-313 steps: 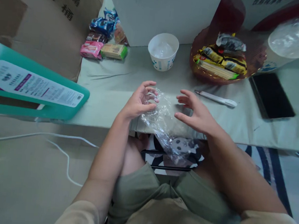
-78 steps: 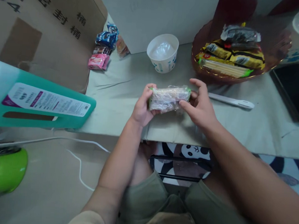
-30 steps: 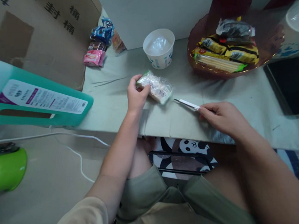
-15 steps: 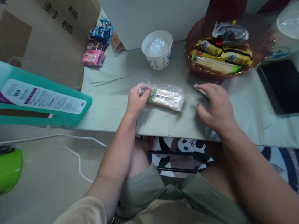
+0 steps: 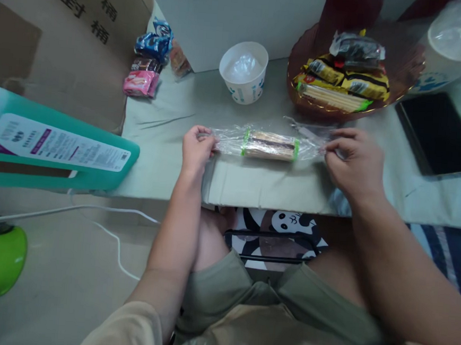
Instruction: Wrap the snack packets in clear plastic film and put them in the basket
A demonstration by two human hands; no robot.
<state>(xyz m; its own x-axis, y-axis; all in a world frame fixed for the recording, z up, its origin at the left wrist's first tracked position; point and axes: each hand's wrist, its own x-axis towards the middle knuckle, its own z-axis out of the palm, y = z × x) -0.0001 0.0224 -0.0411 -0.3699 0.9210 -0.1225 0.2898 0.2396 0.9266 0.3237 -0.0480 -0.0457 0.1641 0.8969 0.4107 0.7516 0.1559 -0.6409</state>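
Between my hands a clear plastic bag [image 5: 230,140] is stretched out sideways over the table. Inside it lies a bundle of thin pale sticks [image 5: 272,146] in packaging with green ends. The bag's left end is pinched by my left hand [image 5: 198,147]. At the opposite end my right hand [image 5: 353,160] grips the plastic between thumb and fingers. A thin white strip [image 5: 306,132] lies just behind the bag, close to my right fingers.
A paper cup [image 5: 243,72] with clear plastic inside stands behind the bag. Right of it is a reddish bowl [image 5: 338,116] of wrapped snacks. A dark tablet [image 5: 441,133] lies at right. Snack packets [image 5: 142,83], a green jug [image 5: 128,154] and a carton [image 5: 63,69] are at left.
My right hand has closed on the right end of the bag, and my left hand has moved left. The bag, bunched up before, is now drawn out lengthwise.
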